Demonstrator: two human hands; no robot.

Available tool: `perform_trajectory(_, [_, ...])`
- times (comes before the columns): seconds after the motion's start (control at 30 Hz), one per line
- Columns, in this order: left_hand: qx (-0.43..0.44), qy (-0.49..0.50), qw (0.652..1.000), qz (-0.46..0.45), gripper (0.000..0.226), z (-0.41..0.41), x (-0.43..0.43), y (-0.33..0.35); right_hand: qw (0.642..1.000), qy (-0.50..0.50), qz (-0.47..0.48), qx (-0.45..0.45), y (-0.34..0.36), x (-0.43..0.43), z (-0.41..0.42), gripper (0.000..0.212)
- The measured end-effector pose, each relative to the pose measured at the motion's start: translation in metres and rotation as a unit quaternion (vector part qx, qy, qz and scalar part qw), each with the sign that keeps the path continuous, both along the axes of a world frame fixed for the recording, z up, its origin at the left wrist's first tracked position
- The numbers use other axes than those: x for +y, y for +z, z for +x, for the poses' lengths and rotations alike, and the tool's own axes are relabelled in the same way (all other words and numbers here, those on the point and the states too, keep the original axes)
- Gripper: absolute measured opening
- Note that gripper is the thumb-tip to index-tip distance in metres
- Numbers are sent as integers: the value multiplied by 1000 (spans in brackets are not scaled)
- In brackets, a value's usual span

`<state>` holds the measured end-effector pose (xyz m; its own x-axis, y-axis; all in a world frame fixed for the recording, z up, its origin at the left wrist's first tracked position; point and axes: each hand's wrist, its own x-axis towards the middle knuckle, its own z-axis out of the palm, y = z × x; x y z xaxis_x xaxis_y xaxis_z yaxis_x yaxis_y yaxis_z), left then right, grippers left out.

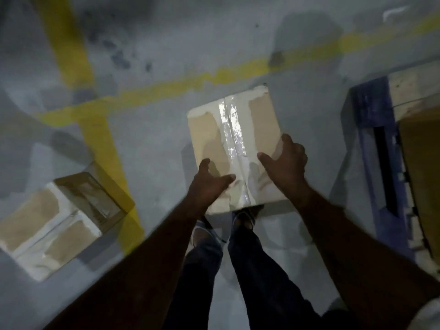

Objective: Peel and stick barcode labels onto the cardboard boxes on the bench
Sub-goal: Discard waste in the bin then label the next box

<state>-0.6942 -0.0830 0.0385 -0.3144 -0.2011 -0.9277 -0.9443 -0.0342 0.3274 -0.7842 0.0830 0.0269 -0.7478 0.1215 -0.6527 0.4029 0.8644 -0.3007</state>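
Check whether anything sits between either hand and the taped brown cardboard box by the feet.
Nothing visible does. The left hand and right hand are at the near end of the taped brown cardboard box, thumbs over its top; whether they grip it is blurred. The second cardboard box and blue pallet lie off to the sides.
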Motion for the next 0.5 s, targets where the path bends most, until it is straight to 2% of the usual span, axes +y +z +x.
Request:
perform_trajectory(0.1, [6, 14, 1000, -14, 101, 1, -18, 82, 998, 28, 13, 59, 81, -22, -7, 73])
perform_trajectory(0.23, [34, -18, 992, -123, 88, -6, -51, 210, 994, 37, -6, 102, 206, -58, -15, 69])
perform_trajectory(0.33, [58, -23, 978, -199, 101, -6, -73, 301, 988, 38, -52, 141, 299, -88, -18, 75])
perform_trajectory(0.4, [71, 31, 970, -229, 110, -2, -85, 354, 982, 67, -69, 164, 357, -108, -21, 79])
perform_trajectory(0.5, [98, 147, 953, -247, 109, 13, -102, 418, 965, 130, -98, 206, 437, -134, -23, 80])
